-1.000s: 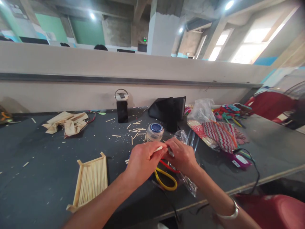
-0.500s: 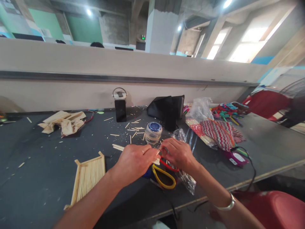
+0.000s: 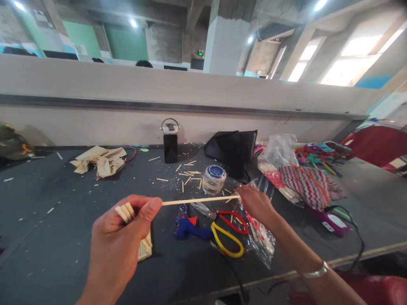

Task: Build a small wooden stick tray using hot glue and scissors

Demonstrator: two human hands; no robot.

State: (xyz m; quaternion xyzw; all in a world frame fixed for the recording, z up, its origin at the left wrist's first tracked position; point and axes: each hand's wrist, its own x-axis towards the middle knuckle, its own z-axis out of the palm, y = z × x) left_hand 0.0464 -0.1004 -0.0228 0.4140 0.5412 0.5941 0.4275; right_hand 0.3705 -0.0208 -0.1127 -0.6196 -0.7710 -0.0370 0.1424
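My left hand (image 3: 117, 241) is closed around a small bundle of wooden sticks (image 3: 126, 212). Its thumb and fingers also pinch one end of a long thin wooden stick (image 3: 199, 200). The stick stretches level across to my right hand (image 3: 256, 203), whose closed fingers grip its far end beside a clear plastic packet (image 3: 262, 237). Below the stick lie a blue glue gun (image 3: 190, 227) and scissors (image 3: 227, 239) with one red and one yellow handle. A panel of glued sticks (image 3: 145, 249) is mostly hidden behind my left hand.
A jar with a blue lid (image 3: 214, 180) stands among scattered stick pieces. Behind are a dark phone (image 3: 171, 148), a black case (image 3: 232, 148) and crumpled brown paper (image 3: 100, 161). Zigzag knitted fabric (image 3: 303, 184) and a purple device with a cord (image 3: 332, 221) lie right.
My hands have moved apart, left hand leftward and right hand slightly rightward, with a stick now spanning them. The glue gun and scissors are uncovered; the stick panel is now mostly covered.
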